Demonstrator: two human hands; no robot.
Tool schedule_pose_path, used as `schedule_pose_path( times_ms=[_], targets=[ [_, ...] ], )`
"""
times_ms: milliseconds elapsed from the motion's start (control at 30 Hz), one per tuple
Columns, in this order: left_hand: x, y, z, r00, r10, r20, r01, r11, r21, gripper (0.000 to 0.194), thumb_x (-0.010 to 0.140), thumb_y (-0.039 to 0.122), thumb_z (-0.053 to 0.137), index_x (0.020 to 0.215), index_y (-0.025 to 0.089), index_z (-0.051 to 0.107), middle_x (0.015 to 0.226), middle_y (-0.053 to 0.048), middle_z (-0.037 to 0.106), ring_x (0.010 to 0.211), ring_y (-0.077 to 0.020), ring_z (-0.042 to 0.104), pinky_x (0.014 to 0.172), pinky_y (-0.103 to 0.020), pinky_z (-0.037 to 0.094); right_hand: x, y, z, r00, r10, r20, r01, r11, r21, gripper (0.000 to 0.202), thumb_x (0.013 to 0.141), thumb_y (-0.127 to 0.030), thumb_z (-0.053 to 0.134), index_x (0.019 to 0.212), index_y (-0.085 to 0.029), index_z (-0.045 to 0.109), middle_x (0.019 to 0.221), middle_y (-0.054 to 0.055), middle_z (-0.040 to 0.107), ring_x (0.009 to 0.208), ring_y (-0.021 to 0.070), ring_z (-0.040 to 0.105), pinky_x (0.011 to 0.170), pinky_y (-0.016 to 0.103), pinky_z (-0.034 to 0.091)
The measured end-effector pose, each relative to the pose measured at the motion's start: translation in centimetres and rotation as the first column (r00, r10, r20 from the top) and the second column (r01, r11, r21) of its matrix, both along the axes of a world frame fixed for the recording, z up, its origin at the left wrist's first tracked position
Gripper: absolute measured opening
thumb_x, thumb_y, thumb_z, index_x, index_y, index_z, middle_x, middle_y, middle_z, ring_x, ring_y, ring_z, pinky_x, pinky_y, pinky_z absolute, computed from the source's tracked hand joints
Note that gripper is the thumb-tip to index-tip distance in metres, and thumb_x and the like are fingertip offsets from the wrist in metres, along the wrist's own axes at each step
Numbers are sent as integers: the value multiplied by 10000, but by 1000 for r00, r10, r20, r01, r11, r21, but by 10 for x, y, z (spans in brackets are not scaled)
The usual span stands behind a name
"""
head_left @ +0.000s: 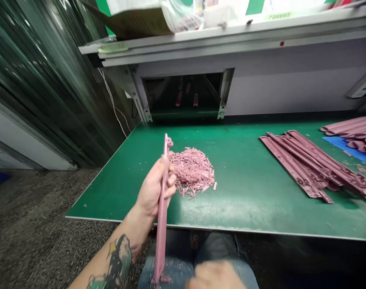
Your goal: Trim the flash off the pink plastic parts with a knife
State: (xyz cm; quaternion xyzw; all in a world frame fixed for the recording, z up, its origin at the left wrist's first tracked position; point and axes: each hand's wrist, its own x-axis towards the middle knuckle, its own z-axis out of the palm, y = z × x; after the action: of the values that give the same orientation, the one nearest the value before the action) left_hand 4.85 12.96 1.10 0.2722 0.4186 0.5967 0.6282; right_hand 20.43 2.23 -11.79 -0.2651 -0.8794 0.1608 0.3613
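Note:
My left hand is closed around a long, narrow pink plastic strip. The strip stands nearly upright in view, with a small notched piece at its top end; its lower end reaches down over my jeans, where pink shavings cling. Low in the picture, my right hand is curled and blurred near the strip's lower end. Whatever it may hold is hidden. Just beyond my left fingers lies a heap of pink plastic scraps and shavings on the green table.
Long pink moulded strips lie stacked at the right. Farther right, more pink pieces rest by a blue sheet. Behind the table, a conveyor opening holds several pink pieces. A shelf runs overhead, carrying a cardboard box.

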Motion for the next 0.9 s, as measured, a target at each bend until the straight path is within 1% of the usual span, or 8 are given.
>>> schedule_pose_path(
  times_ms=[100,200,267,333,433,600,767,900],
  targets=[
    [3,-19,-17,997,-57,-58,53,996,-74,366,831,299,647,1156,141,596,696,26,518,508,-56,494,369,-129,410,22,51,38,990,-101,-100,82,981,-177,706,857,-759,223,832,-178,624,688,31,645,579,135,572,528,226,378],
    [16,-40,-36,988,-123,-95,107,982,-158,487,826,371,652,1261,198,516,635,53,531,391,-46,435,313,-134,384,35,96,84,962,-268,-53,256,953,-160,712,829,-785,260,829,-165,610,744,52,644,657,157,569,588,246,374],
    [25,-52,-43,986,-136,-93,114,971,-211,550,781,402,699,1274,256,506,622,60,560,331,-28,392,278,-116,337,36,115,98,937,-344,55,348,934,-79,668,834,-775,309,765,-170,582,714,35,619,642,149,532,566,244,327],
    [31,-60,-44,992,-118,-38,104,961,-257,474,741,388,742,1171,248,597,596,55,574,315,-8,377,285,-94,317,34,124,100,905,-395,155,402,916,-10,598,836,-744,400,724,-175,548,692,11,594,621,132,495,539,239,271],
    [34,-65,-45,996,-38,79,59,957,-283,339,662,250,818,975,187,701,717,-1,661,502,-50,561,466,-110,482,33,125,96,876,-422,233,421,905,58,535,847,-692,468,695,-181,512,674,-11,569,589,115,451,511,245,211],
    [29,-62,-47,993,3,121,31,961,-276,411,664,174,813,1060,218,710,869,-22,712,685,-88,640,694,-158,552,33,111,101,881,-394,263,387,918,80,465,914,-602,434,710,-191,507,658,-17,569,539,113,435,485,262,196],
    [26,-35,-39,998,24,66,-16,992,-128,354,690,131,784,1036,169,720,745,-32,695,649,-111,658,604,-156,556,10,57,83,926,-158,342,138,987,84,262,855,-444,585,750,-205,564,673,1,620,526,158,494,447,289,189],
    [17,-3,-32,985,118,123,-115,993,-37,245,843,101,606,1062,169,691,758,-3,637,629,-53,606,623,-137,534,-3,2,55,967,72,244,-51,995,-89,310,894,-377,561,620,-236,589,515,-10,565,416,151,461,395,271,239]
  ],
)
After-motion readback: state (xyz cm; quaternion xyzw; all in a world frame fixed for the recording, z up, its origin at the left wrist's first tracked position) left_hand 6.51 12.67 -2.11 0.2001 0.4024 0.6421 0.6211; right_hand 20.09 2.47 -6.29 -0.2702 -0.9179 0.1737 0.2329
